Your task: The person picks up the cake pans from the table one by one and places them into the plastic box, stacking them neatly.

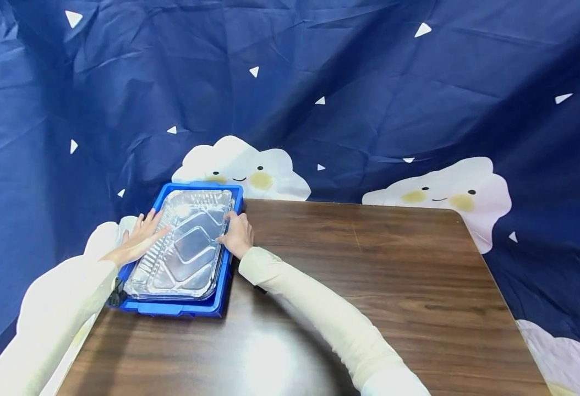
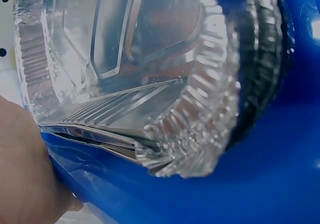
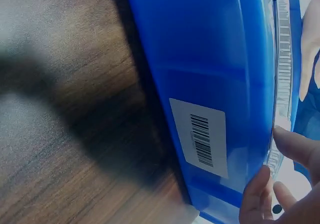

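A stack of silver foil trays (image 1: 186, 242) lies inside a blue plastic bin (image 1: 158, 309) at the table's left. My left hand (image 1: 138, 240) lies along the stack's left side, fingers straight and spread, the thumb reaching over the foil. Only part of that hand (image 2: 22, 169) shows in the left wrist view, beside the crimped foil edge. On the opposite side, my right hand (image 1: 239, 235) touches the right rim, thumb and fingers apart. In the right wrist view its fingertips (image 3: 261, 176) are at the bin's upper edge and the thumb is against the foil.
The brown wooden table (image 1: 369, 286) extends to the right of the bin. Behind it hangs a blue curtain (image 1: 349, 71) with clouds and white triangles. A barcode label (image 3: 200, 138) is stuck on the bin's side wall.
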Motion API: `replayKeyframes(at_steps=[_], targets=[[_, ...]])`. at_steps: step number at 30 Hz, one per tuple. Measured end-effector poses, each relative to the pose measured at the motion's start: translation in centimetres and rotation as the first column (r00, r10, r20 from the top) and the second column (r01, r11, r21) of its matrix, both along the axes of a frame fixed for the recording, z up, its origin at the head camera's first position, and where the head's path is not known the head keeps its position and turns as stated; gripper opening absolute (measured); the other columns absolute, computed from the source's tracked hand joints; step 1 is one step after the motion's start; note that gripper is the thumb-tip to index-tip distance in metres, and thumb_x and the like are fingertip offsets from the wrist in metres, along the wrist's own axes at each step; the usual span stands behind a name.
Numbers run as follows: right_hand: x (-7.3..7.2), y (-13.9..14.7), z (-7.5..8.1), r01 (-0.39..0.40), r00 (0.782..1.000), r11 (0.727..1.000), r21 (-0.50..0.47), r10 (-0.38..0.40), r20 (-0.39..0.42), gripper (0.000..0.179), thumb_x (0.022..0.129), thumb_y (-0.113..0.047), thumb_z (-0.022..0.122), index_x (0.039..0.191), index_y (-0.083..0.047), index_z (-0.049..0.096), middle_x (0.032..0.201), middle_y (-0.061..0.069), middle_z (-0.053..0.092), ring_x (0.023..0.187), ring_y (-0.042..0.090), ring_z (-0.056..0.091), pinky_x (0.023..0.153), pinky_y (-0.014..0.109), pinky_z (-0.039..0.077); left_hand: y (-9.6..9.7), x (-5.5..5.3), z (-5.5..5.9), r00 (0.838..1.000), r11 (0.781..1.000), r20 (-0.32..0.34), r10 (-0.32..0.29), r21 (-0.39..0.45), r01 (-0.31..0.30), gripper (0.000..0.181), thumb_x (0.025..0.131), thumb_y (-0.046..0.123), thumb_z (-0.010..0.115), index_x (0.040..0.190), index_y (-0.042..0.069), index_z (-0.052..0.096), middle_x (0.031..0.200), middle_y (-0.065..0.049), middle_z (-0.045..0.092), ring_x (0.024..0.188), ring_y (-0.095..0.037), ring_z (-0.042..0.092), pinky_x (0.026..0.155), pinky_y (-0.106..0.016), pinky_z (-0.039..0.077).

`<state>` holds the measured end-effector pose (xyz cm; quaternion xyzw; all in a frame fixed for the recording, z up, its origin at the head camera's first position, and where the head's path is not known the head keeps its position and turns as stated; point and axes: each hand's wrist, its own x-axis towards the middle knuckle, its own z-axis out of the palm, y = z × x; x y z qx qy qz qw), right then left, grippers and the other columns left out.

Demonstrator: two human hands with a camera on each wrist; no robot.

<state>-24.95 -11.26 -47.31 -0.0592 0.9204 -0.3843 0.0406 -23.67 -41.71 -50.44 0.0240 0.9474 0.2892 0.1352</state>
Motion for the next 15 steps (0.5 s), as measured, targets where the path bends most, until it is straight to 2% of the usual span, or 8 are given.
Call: replayKeyframes(at_steps=[4,8,11,15], targets=[[-0.1,0.3,-0.5,-0.005,1.0,1.0,0.015,0.005,-0.017,0.062,0.076,-0.018,0.099,0.13,-0.015,0.069,0.122,0.011,0.061,0.106,0.031,0.068,0.086,0.041,0.055,0.3,-0.2,0.0,1.0,1.0,0.003,-0.007,-0.003,0.007,0.096,0.105,0.069,0.039,0.171,0.012,-0.002,0.175,-0.017,-0.018,0.156,-0.047,-0.025,0.107,-0.082,-0.021],[-0.6,1.6,-0.8,-0.028,0.999,0.999,-0.018,0.028,-0.032,0.055,0.084,-0.027,0.093,0.131,-0.014,0.068,0.118,0.009,0.061,0.1,0.027,0.067,0.083,0.038,0.054,0.4,-0.6,-0.1,1.0,1.0,0.002,-0.016,-0.009,0.016,0.099,0.104,0.073,0.037,0.17,0.012,-0.003,0.175,-0.017,-0.019,0.156,-0.047,-0.026,0.106,-0.081,-0.023],[-0.9,3.1,-0.9,-0.073,0.996,0.996,-0.053,0.071,-0.051,0.049,0.092,-0.034,0.084,0.133,-0.013,0.067,0.116,0.008,0.062,0.098,0.024,0.065,0.084,0.036,0.053,0.2,-0.6,-0.1,1.0,1.0,0.006,-0.019,-0.013,0.019,0.101,0.103,0.075,0.036,0.17,0.011,-0.002,0.175,-0.018,-0.019,0.155,-0.047,-0.027,0.106,-0.08,-0.025],[-1.1,5.5,-1.1,-0.146,0.987,0.988,-0.048,0.142,-0.074,0.049,0.099,-0.042,0.072,0.14,-0.016,0.064,0.128,0.009,0.062,0.112,0.025,0.063,0.095,0.039,0.052,-0.1,-0.2,-0.1,1.0,0.999,0.006,-0.022,-0.044,0.022,0.101,0.103,0.076,0.034,0.17,0.009,-0.001,0.174,-0.019,-0.019,0.155,-0.048,-0.027,0.105,-0.078,-0.029]])
